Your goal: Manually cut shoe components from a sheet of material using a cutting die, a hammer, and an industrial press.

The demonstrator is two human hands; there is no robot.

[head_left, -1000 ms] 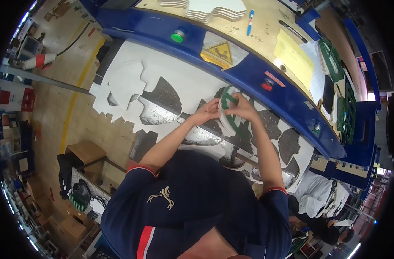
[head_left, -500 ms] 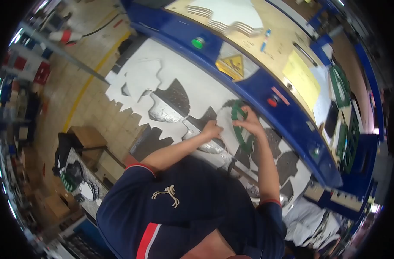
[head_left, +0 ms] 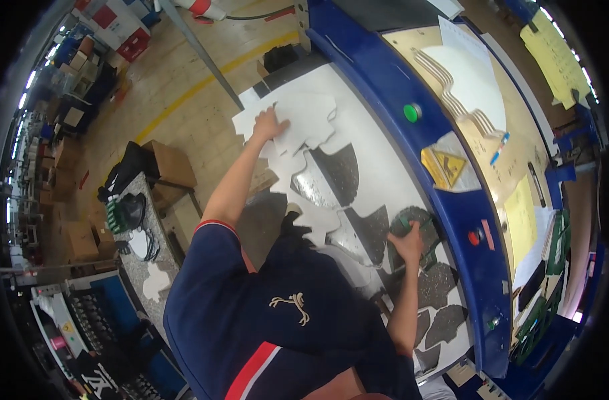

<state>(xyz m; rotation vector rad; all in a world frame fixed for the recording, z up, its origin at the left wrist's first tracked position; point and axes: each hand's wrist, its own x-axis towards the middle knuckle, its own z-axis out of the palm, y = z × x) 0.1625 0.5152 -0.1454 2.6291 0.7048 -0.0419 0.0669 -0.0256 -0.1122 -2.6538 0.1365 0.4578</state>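
"Starting with changes: what do you record?"

"A second ago both my hands were at the green frame (head_left: 402,225), with white material there. Now my left grip (head_left: 269,125) is well away, over the white pieces (head_left: 311,110) at the far left end of the white sheet (head_left: 371,133), and dark surface (head_left: 338,173) shows about the frame. I judge the white material has been parted from the frame, leaving the hands on separate duties."

"Condition of each grip?"

"Right grip (head_left: 408,243): thumb and fingers bracket the frame's upper part, apparently grasping it. Left grip: thumb spread from the fingers, hand lying over the pieces; whether anything is pinched I cannot tell."

"Frame's position and bearing?"

"Among the dark cut-outs of the sheet, near the blue beam (head_left: 444,210). Its long axis appears to slant from my fingers down and rightward, roughly along the beam. My hand covers part, so exact bearing is unconfirmed."

"And the white pieces?"

"Flat, irregular, notched at the edges; no clear long axis found."
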